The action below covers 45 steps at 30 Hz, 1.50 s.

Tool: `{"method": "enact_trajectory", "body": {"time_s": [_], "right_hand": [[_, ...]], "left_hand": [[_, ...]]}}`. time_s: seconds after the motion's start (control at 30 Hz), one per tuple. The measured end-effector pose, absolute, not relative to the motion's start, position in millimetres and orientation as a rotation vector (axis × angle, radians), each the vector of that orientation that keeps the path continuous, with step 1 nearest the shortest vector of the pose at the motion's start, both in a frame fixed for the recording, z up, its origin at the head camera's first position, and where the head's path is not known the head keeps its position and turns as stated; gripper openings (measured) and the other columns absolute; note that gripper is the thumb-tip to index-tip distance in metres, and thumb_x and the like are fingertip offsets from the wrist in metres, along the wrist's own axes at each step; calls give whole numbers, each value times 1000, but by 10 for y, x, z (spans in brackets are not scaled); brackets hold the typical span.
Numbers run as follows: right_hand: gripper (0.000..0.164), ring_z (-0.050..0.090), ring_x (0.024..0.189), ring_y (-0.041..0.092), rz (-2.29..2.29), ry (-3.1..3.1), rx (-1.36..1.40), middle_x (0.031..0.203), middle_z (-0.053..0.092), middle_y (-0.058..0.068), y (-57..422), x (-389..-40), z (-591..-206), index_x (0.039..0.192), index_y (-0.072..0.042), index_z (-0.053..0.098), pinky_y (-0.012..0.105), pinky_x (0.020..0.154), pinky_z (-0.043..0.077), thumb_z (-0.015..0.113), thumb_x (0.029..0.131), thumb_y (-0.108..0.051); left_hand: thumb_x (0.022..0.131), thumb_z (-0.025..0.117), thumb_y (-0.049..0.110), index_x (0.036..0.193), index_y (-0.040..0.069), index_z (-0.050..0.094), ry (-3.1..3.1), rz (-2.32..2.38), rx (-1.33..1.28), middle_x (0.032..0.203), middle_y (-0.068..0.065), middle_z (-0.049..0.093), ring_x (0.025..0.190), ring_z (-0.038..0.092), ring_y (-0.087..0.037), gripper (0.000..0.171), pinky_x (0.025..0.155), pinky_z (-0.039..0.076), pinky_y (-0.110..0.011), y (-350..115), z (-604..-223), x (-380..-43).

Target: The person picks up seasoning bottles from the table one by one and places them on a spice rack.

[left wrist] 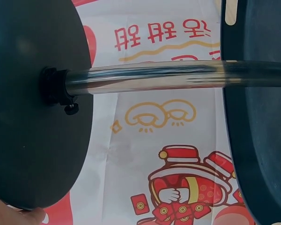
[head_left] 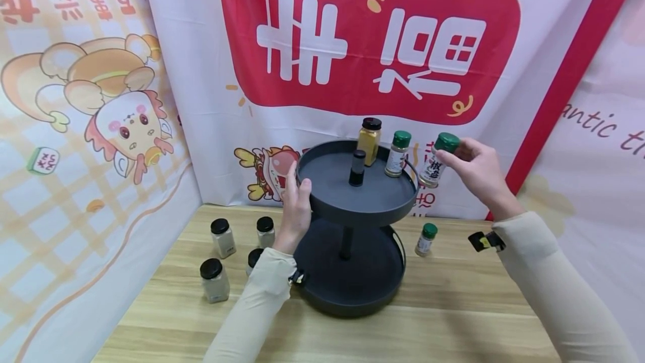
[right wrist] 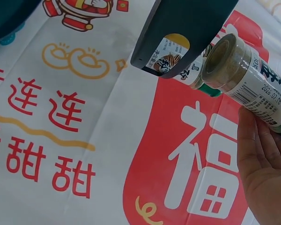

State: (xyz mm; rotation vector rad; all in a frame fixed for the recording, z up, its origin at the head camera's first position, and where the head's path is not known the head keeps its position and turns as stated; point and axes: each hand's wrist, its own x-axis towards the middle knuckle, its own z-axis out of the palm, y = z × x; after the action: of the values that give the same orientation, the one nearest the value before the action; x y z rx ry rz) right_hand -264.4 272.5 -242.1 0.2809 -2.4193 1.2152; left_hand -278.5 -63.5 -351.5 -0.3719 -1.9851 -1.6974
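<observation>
In the head view a dark two-tier round rack (head_left: 347,214) stands on the table. My left hand (head_left: 296,209) rests against the left side of its upper tier, fingers fairly straight along the rim; fingertips (left wrist: 30,215) show at that tier's edge in the left wrist view. Pinched near its green cap by my right hand (head_left: 478,172), a spice jar (head_left: 431,171) with a printed label is just outside the upper tier's right rim. Its clear base faces the right wrist camera. On the upper tier stand another green-capped jar (head_left: 396,161) and a black-capped yellow jar (head_left: 370,147).
Several black-capped jars (head_left: 215,287) stand on the table left of the rack. A small green-capped jar (head_left: 425,242) is on the right. The black-topped centre post (head_left: 357,170) rises from the upper tier. Printed cloth (head_left: 201,71) hangs behind the table (head_left: 443,312).
</observation>
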Motion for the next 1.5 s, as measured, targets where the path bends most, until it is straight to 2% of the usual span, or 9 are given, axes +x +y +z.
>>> {"method": "enact_trajectory", "body": {"time_s": [0.23, 0.53, 0.8, 1.0, 1.23, 1.5], "right_hand": [[53, 55, 94, 20, 1182, -2435, 317, 109, 62, 9, 2609, -2632, -2381, 121, -8, 58, 31, 81, 46, 63, 86, -48], [55, 57, 91, 21, 1213, -2416, 335, 107, 63, 6, 2510, -2670, -2389, 118, -10, 59, 34, 83, 47, 65, 83, -52], [56, 58, 89, 21, 1210, -2424, 348, 105, 64, 5, 2444, -2699, -2380, 117, -11, 60, 35, 83, 48, 66, 81, -54], [55, 57, 85, 24, 1191, -2452, 350, 100, 64, 6, 2413, -2720, -2399, 114, -11, 60, 35, 79, 49, 67, 80, -54], [52, 54, 83, 25, 1161, -2488, 356, 96, 63, 9, 2437, -2780, -2478, 110, -9, 61, 34, 75, 48, 66, 82, -52], [54, 55, 87, 25, 1167, -2523, 366, 102, 62, 12, 2435, -2787, -2546, 118, -7, 60, 28, 73, 49, 67, 83, -47]], "left_hand": [[98, 32, 35, 153, 16, 10, -1989, -1697, -373, 157, -5, 10, 140, 12, -20, 62, 111, 9, -53, -627, -3466, -2724], [98, 32, 38, 153, 19, 8, -2007, -1675, -366, 157, 1, 8, 140, 9, -16, 63, 111, 7, -53, -615, -3487, -2761], [98, 32, 38, 153, 17, 8, -2011, -1661, -368, 157, -5, 9, 141, 10, -18, 64, 111, 8, -53, -605, -3476, -2751], [98, 33, 32, 153, 15, 9, -2014, -1655, -365, 157, -3, 9, 140, 12, -18, 62, 111, 10, -51, -595, -3478, -2741], [97, 33, 39, 153, 14, 9, -2006, -1638, -380, 157, -4, 9, 141, 11, -17, 65, 112, 11, -48, -587, -3483, -2725], [98, 33, 36, 153, 14, 9, -1995, -1636, -396, 157, -4, 10, 141, 11, -17, 64, 112, 12, -47, -591, -3490, -2712]]}}
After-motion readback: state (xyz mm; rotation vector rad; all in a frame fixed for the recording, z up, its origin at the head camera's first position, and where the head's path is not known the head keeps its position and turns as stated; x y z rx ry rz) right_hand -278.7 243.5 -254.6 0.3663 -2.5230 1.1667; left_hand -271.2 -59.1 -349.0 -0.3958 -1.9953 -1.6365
